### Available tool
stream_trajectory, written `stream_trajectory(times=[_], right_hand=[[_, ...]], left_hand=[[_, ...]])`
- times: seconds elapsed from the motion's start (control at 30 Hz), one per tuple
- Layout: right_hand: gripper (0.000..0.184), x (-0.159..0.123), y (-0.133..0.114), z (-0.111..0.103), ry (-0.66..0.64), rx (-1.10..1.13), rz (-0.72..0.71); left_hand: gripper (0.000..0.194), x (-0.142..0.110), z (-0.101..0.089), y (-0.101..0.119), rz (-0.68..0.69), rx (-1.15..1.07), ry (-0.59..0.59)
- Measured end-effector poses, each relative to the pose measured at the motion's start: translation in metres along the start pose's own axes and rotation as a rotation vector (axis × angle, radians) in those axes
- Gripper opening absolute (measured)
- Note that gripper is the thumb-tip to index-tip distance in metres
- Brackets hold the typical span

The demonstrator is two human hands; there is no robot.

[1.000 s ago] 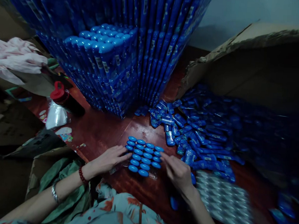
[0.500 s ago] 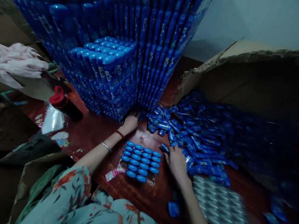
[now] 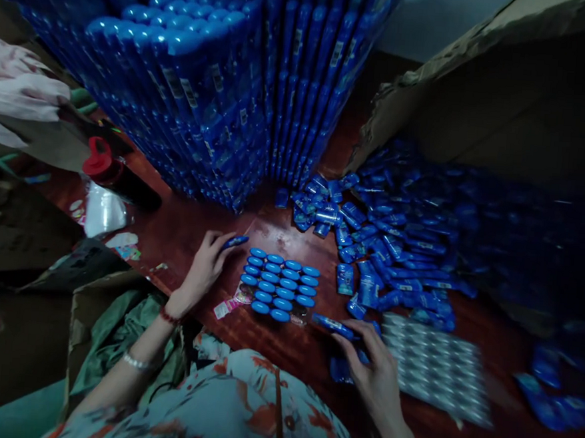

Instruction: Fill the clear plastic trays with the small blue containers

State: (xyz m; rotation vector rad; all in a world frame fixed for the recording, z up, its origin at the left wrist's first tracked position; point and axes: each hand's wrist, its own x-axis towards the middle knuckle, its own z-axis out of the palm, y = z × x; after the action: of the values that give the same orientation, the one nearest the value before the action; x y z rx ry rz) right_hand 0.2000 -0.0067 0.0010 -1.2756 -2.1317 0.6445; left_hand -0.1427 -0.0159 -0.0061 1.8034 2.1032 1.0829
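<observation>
My left hand (image 3: 205,269) pinches a small blue container (image 3: 235,242) with a rounded end, just left of the standing group. In my right hand (image 3: 375,361), another small blue container (image 3: 332,326) is gripped by thumb and fingers, lying nearly level to the right of that group. Between the hands, several blue containers stand upright in tight rows (image 3: 278,285), their glossy oval tops facing up. A pink and white printed wrapper (image 3: 230,306) lies by their lower left corner. Partly behind my right hand, a loose blue container (image 3: 341,369) rests on the table.
Stacked blue containers (image 3: 220,114) form a tall wall at the back. Loose ones (image 3: 396,233) spill from an open cardboard box (image 3: 480,112) at right. A silvery bumpy sheet (image 3: 435,369) lies nearby. A red-capped dark bottle (image 3: 120,177) and clear plastic (image 3: 105,212) are left.
My left hand has come back from the foot of the stack with a blue container. My right hand has moved from the loose pile toward me, holding a container. The view has tilted down.
</observation>
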Motion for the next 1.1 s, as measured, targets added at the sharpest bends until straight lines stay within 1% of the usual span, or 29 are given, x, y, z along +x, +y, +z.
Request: stream_trajectory(times=[0.03, 0.1, 0.17, 0.23, 0.33, 0.43, 0.53, 0.63, 0.73, 0.8, 0.87, 0.93, 1.03, 1.1], right_hand=[[0.014, 0.0, -0.003, 0.003, -0.014, 0.014, -0.042], [0.022, 0.001, -0.005, 0.014, -0.039, 0.016, -0.126], [0.033, 0.001, -0.004, 0.026, -0.062, -0.014, -0.221], [0.041, 0.003, -0.002, 0.034, -0.075, -0.066, -0.313], [0.046, 0.01, -0.005, 0.033, -0.145, -0.153, -0.428], [0.043, 0.022, -0.017, 0.022, -0.283, -0.247, -0.497], [0.039, 0.033, -0.027, 0.015, -0.359, -0.325, -0.534], [0.04, 0.037, -0.03, 0.015, -0.389, -0.341, -0.518], [0.044, 0.037, -0.026, 0.017, -0.412, -0.293, -0.488], [0.043, 0.036, -0.022, 0.017, -0.413, -0.237, -0.47], [0.039, 0.034, -0.02, 0.017, -0.4, -0.193, -0.452], [0.036, 0.032, -0.019, 0.016, -0.384, -0.201, -0.443], [0.038, 0.028, -0.018, 0.018, -0.349, -0.318, -0.455], [0.042, 0.025, -0.017, 0.021, -0.289, -0.432, -0.472]], left_hand=[[0.026, -0.016, -0.009, 0.004, -0.053, -0.003, 0.066], [0.028, -0.046, -0.023, 0.01, -0.149, -0.009, 0.221], [0.026, -0.07, -0.027, 0.016, -0.208, -0.035, 0.31], [0.016, -0.086, -0.025, 0.023, -0.212, -0.081, 0.321], [0.008, -0.097, -0.013, 0.031, -0.13, -0.146, 0.307], [0.013, -0.098, 0.001, 0.033, -0.015, -0.173, 0.227], [0.026, -0.094, 0.007, 0.024, 0.131, -0.118, 0.111], [0.034, -0.089, 0.004, 0.011, 0.271, -0.005, -0.005], [0.035, -0.083, -0.003, 0.005, 0.36, 0.028, -0.098], [0.034, -0.079, -0.004, 0.006, 0.391, 0.017, -0.127], [0.034, -0.075, -0.004, 0.008, 0.419, 0.028, -0.133], [0.033, -0.071, -0.003, 0.011, 0.445, 0.057, -0.145], [0.033, -0.066, -0.004, 0.011, 0.456, 0.044, -0.192], [0.032, -0.065, -0.006, 0.01, 0.412, -0.016, -0.208]])
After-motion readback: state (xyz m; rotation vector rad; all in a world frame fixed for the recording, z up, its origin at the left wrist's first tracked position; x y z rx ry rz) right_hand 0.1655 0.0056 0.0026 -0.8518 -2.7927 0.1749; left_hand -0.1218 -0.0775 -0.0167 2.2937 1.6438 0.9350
